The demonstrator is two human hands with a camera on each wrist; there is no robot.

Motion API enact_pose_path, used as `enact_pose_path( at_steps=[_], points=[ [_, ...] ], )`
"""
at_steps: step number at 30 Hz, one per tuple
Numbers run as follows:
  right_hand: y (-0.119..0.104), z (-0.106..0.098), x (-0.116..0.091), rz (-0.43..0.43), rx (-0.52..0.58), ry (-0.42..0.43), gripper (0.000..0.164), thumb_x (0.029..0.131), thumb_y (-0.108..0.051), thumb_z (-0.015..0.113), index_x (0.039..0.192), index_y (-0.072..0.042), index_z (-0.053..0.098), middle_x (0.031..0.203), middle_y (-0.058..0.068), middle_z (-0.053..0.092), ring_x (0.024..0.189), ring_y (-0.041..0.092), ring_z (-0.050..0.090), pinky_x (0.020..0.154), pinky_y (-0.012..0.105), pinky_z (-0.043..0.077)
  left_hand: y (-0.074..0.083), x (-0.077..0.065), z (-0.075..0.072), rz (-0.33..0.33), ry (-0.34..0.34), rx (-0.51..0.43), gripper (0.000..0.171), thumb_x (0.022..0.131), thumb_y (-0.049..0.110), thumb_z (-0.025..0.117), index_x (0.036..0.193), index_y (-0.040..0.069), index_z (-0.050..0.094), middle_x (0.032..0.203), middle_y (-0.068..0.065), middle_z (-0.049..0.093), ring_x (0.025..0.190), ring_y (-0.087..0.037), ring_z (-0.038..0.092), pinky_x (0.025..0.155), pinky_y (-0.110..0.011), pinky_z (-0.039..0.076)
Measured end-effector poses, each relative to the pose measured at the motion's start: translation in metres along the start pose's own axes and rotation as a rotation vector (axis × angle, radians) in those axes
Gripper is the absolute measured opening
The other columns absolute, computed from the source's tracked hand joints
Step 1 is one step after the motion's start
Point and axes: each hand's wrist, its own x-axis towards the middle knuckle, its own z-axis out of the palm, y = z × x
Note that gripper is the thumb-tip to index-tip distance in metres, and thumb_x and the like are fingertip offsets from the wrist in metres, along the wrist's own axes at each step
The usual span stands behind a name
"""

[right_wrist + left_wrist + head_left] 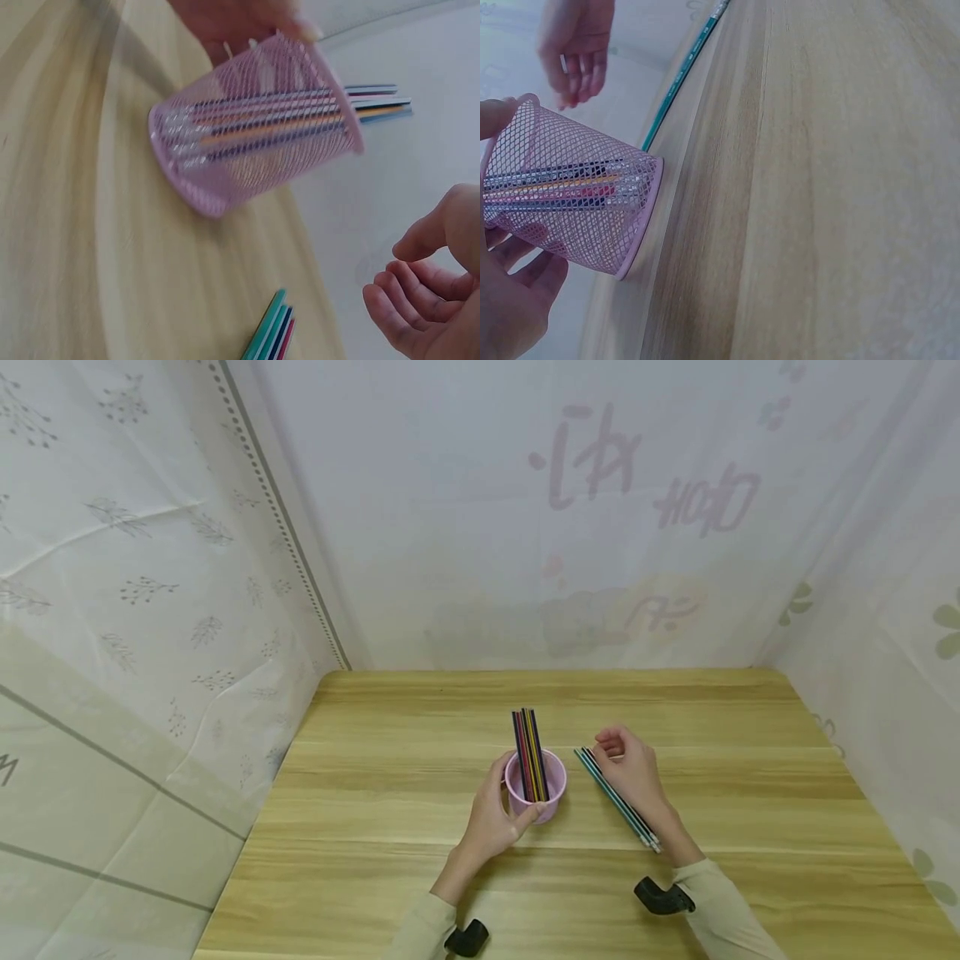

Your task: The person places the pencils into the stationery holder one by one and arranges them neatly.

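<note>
My left hand (491,820) grips a pink mesh pencil cup (553,774) around its side, thumb near the rim. Several pencils (529,756) in dark blue, red and yellow stand inside, leaning to one side. Whether the cup's base touches the table I cannot tell. Right of the cup, a loose bundle of pencils (617,800) lies slantwise on the table, mostly green. The right wrist view also shows a dark blue and a red one (287,339) among them. My right hand (633,772) hovers over that bundle, its fingers loosely bent with nothing between them.
A wood-grain table (375,760) spreads under both hands. Patterned cloth hangs behind it (480,568) and on both sides. Black wrist mounts sit on the left forearm (468,937) and the right forearm (662,897).
</note>
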Motion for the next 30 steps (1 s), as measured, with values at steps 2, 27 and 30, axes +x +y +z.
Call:
enact_pose_path(
  at_steps=[2,27,30],
  points=[
    [0.006,-0.001,-0.001,0.016,-0.016,-0.013,0.018,0.089,-0.001,0.066,0.106,0.006,0.065,0.095,0.019,0.071,0.084,0.022,0.068,0.069,0.011,0.054,0.000,0.000,0.000,-0.006,-0.004,-0.002,0.087,0.076,0.017,0.084,0.150,0.006,0.039,0.143,-0.013,0.055,0.127,-0.028,0.058,0.109,-0.043,0.052],
    [0.056,0.001,-0.012,0.091,-0.230,-0.114,0.012,0.088,0.000,0.063,0.098,0.005,0.067,0.089,0.017,0.069,0.080,0.024,0.065,0.070,0.031,0.055,-0.003,-0.001,0.002,0.020,-0.005,-0.021,0.086,0.079,0.018,0.084,0.151,0.005,0.038,0.144,-0.014,0.054,0.127,-0.030,0.058,0.109,-0.045,0.052],
    [0.055,0.001,-0.012,0.097,-0.231,-0.119,0.012,0.088,0.001,0.062,0.097,0.005,0.067,0.088,0.017,0.068,0.079,0.024,0.064,0.070,0.031,0.054,-0.003,-0.001,0.002,0.006,-0.006,-0.028,0.087,0.079,0.017,0.084,0.151,0.006,0.038,0.144,-0.013,0.054,0.128,-0.030,0.058,0.109,-0.044,0.052]
  ],
)
